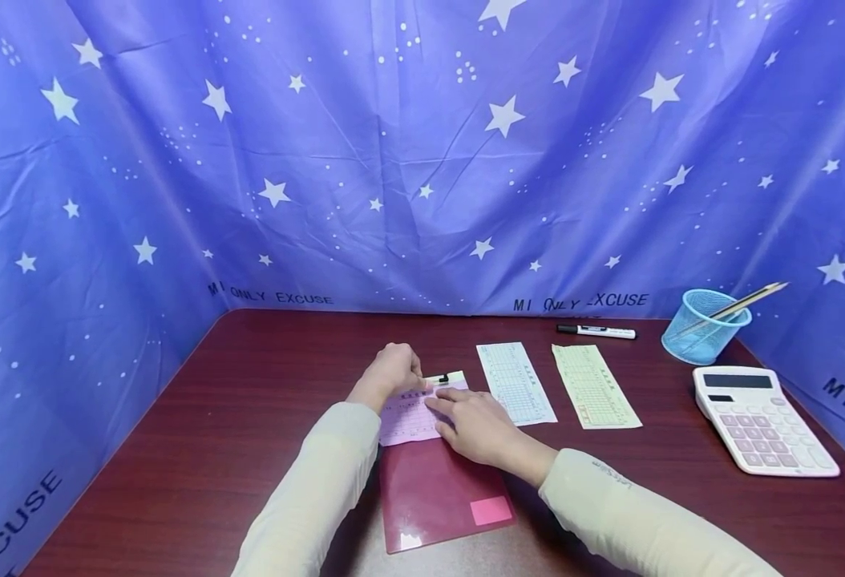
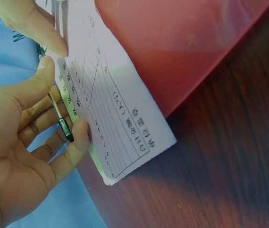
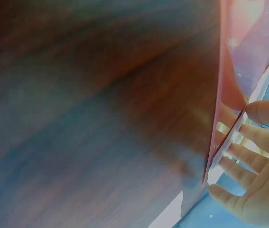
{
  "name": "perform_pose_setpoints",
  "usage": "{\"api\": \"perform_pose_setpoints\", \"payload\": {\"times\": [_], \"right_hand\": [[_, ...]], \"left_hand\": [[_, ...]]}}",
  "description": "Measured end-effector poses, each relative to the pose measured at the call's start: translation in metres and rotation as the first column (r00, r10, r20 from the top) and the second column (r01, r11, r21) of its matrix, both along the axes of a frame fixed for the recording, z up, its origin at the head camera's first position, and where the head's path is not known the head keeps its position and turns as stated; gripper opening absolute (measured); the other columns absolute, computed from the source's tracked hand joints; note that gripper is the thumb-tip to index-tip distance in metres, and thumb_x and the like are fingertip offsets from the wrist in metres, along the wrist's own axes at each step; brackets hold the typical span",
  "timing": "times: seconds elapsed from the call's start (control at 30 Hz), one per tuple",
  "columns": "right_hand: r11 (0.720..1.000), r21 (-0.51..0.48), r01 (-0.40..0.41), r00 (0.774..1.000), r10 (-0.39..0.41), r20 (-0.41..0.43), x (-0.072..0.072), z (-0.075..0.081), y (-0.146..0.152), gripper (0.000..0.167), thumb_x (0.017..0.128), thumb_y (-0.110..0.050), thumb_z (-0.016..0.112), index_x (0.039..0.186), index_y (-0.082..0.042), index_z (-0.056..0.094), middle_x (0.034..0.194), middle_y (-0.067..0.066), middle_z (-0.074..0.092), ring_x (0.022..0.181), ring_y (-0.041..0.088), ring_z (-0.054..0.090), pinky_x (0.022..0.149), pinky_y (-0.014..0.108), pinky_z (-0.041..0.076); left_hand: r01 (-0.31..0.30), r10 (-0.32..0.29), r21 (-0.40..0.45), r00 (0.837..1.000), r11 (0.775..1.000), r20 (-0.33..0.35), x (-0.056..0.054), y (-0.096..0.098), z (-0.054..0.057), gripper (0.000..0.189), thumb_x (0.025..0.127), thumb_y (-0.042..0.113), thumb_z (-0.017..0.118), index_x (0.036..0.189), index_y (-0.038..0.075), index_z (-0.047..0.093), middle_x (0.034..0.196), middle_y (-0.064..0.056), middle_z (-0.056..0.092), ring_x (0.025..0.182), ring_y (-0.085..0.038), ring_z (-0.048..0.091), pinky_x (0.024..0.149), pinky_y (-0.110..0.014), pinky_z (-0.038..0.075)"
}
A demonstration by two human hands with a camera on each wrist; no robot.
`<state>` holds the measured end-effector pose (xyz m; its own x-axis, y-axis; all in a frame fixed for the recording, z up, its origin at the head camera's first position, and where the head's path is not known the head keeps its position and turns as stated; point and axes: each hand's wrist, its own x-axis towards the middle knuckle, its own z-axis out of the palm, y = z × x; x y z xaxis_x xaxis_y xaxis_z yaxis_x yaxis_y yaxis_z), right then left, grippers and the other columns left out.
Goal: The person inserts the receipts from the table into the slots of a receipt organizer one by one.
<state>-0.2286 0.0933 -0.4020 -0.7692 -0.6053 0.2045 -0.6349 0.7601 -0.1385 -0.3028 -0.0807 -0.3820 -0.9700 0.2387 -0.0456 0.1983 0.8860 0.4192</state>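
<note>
A translucent red clipboard (image 1: 430, 489) lies on the table before me, a pink sticky label (image 1: 491, 510) in its lower right corner. Across its upper part lies a pink printed slip (image 1: 408, 425), with a pale yellow-green edge showing along the top. My left hand (image 1: 396, 370) is at the top edge, fingers curled around the wire clip, whose black tip (image 2: 65, 129) shows between them in the left wrist view. From the right, my right hand (image 1: 482, 425) rests its extended fingers on the slip, fingertips close to the clip.
Right of the clipboard lie a white-blue printed slip (image 1: 516, 385) and a yellow one (image 1: 596, 386). Behind them is a black-and-white marker (image 1: 597, 331). A blue mesh pen cup (image 1: 700, 328) with pencils and a pink-white calculator (image 1: 765, 421) stand far right. A starry blue curtain (image 1: 394, 160) surrounds the table.
</note>
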Motion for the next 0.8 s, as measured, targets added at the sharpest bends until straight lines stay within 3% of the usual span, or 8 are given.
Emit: {"api": "perform_pose_setpoints", "payload": {"times": [0.4,0.63,0.8], "right_hand": [[1.0,-0.025,-0.011,0.999,0.01,-0.035,0.0025,-0.0034,-0.0019,0.036,0.097,-0.017,0.067,0.131,-0.006,0.067,0.136,0.016,0.063,0.125,0.032,0.06,0.095,0.053,0.049],[0.999,-0.048,-0.02,0.998,0.017,-0.062,-0.0001,-0.0059,0.0,0.033,0.096,-0.017,0.069,0.126,-0.005,0.07,0.128,0.016,0.066,0.118,0.033,0.063,0.088,0.052,0.052],[0.998,-0.047,-0.037,0.995,0.032,-0.099,-0.0007,-0.0067,0.0011,0.029,0.097,-0.017,0.067,0.123,-0.003,0.068,0.125,0.015,0.068,0.118,0.032,0.064,0.093,0.05,0.051]], "left_hand": [[-0.006,0.007,0.007,1.0,1.0,-0.013,0.0021,0.0,-0.0014,0.022,0.082,0.019,0.086,0.067,0.013,0.072,0.072,0.002,0.066,0.079,-0.019,0.057,0.081,-0.037,0.051],[0.0,0.0,0.007,1.0,1.0,-0.01,0.0025,0.0014,-0.0001,0.025,0.082,0.022,0.087,0.066,0.012,0.071,0.07,0.003,0.062,0.078,-0.019,0.055,0.078,-0.035,0.049],[-0.001,0.001,0.004,1.0,1.0,-0.028,0.0021,0.0018,0.0002,0.023,0.08,0.021,0.088,0.066,0.012,0.071,0.069,0.003,0.063,0.076,-0.018,0.057,0.077,-0.034,0.05]]}}
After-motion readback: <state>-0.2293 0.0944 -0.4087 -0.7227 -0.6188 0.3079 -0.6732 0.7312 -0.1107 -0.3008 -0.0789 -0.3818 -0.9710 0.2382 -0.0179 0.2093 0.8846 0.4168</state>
